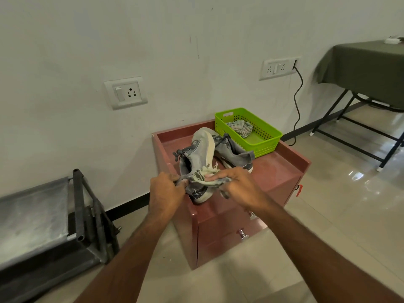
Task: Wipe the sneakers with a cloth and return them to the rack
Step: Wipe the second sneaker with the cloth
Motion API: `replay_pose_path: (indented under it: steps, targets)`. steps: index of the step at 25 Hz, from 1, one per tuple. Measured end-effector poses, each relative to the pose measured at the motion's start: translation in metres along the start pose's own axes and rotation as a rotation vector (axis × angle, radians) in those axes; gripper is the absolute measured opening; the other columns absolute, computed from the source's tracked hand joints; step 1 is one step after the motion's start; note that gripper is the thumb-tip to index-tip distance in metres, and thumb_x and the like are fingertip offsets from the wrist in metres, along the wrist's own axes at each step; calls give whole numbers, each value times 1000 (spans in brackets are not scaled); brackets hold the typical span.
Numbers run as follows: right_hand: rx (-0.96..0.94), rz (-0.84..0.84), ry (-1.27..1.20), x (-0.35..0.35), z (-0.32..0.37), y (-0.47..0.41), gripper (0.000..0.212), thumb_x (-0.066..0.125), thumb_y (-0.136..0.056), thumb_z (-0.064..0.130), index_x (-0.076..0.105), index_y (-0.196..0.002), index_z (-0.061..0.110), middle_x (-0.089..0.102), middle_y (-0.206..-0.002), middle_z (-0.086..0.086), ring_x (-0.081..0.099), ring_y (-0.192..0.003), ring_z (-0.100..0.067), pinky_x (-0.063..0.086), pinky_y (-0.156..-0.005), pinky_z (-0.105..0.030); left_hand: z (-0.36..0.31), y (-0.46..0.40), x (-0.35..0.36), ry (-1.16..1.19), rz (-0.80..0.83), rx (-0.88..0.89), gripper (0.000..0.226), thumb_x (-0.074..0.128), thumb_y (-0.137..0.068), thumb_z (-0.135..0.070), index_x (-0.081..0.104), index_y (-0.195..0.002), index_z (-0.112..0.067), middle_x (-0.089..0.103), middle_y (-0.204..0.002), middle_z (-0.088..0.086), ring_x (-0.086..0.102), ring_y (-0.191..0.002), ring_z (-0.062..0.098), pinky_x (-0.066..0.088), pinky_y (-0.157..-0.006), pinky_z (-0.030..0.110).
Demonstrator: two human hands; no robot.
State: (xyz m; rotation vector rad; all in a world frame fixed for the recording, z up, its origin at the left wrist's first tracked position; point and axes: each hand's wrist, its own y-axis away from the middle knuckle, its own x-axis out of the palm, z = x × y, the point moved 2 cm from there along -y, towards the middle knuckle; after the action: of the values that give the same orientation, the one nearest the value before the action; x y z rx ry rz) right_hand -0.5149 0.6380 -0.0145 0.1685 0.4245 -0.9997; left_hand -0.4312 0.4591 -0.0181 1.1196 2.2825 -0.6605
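A small red-brown counter (pixel 282 169) with drawers stands by a white wall (pixel 87 40). It has a low rim around its top. The floor (pixel 328 215) is shiny and pale. On the wall are two sockets with switches, one (pixel 125 92) to the left and one (pixel 278 67) to the right with a black cord (pixel 297 99) hanging down from it. At the far right is a table with a dark green cover (pixel 367 68) and black legs. At the left, low down, is a dark metal rack (pixel 83 215) with a grey shelf.

On the back of the counter sits a bright green basket (pixel 264 142) with holes in its sides. A striped rag (pixel 240 127) lies inside it.

Two grey sneakers are on the counter. One sneaker (pixel 201 149) is tipped on its side with its pale sole showing. The other sneaker (pixel 234 154) lies just behind it, beside the basket.

The left hand (pixel 167 189) has its grip curled around the heel end of the tipped sneaker. The right hand (pixel 238 184) has its grip pinching a frayed cloth (pixel 207 173), and the cloth is pressed on that same sneaker near the heel. Both hands are close together at the near end of the shoe.

There is a small mark on the heel, but it is too blurry to read.
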Motion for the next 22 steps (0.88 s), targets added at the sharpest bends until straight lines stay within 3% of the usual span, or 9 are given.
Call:
replay_pose_path:
  steps: [2,5,7,9,12,14,16,18,22]
  targets:
    - [113,-147,-273,-22,-7,-4,59,39,-74,-18,78,-102,17,76,-92,-11,68,-71,-21,55,-59,-38,-6,0,4,-1,-9,33,29,71,-88,-16,67,-60,-10,52,-48,-3,45,-44,11,31,-47,16]
    - [69,-235,-287,-18,-10,-13,62,41,-82,-13,71,-118,29,75,-105,-4,65,-69,-7,51,-65,-27,-19,8,13,56,-6,93,14,69,-90,-13,73,-77,-11,64,-64,-5,54,-55,2,39,-54,10]
    - [-105,-150,-10,2,-2,-7,61,44,-83,-7,64,-130,25,65,-130,1,63,-106,1,48,-93,-24,-30,18,17,128,-23,119,18,71,-88,-7,77,-102,-17,71,-85,-10,62,-72,-2,44,-66,1]
    - [-281,-51,338,18,-8,-1,63,51,-79,1,55,-139,19,49,-148,-9,41,-140,-14,34,-115,-30,-36,24,21,278,-36,89,44,74,-81,3,69,-113,-26,70,-93,-13,67,-83,-5,50,-72,4]
    - [-289,-35,610,29,-16,-1,57,67,-71,17,54,-126,28,47,-139,-9,48,-127,-30,46,-101,-42,-35,25,25,506,43,-52,67,74,-72,20,54,-120,-23,67,-99,-2,70,-83,-7,55,-64,10]
    - [-268,-133,622,25,-12,-8,35,69,-71,17,55,-102,27,54,-112,-1,58,-100,-29,51,-79,-39,-29,23,30,597,118,-75,71,75,-70,22,51,-121,-21,67,-111,8,71,-100,9,60,-79,20]
    - [-199,-238,363,16,-12,-14,23,73,-74,15,57,-87,24,59,-84,8,62,-78,-19,47,-65,-31,-25,23,26,638,112,-55,63,76,-74,17,52,-121,-17,66,-117,9,67,-115,16,57,-89,21]
    - [-69,-287,-156,13,-9,-13,17,78,-79,16,63,-85,20,66,-72,8,62,-66,-10,47,-59,-23,-20,21,16,609,-12,-4,55,82,-75,6,57,-119,-16,67,-118,0,64,-119,7,53,-94,17]
    - [100,-205,-834,32,-4,-3,21,71,-88,6,65,-107,1,73,-95,-18,70,-80,-26,60,-69,-39,-13,20,7,339,-111,142,73,95,-63,-24,63,-128,-20,54,-137,-19,45,-112,-31,37,-95,-1]
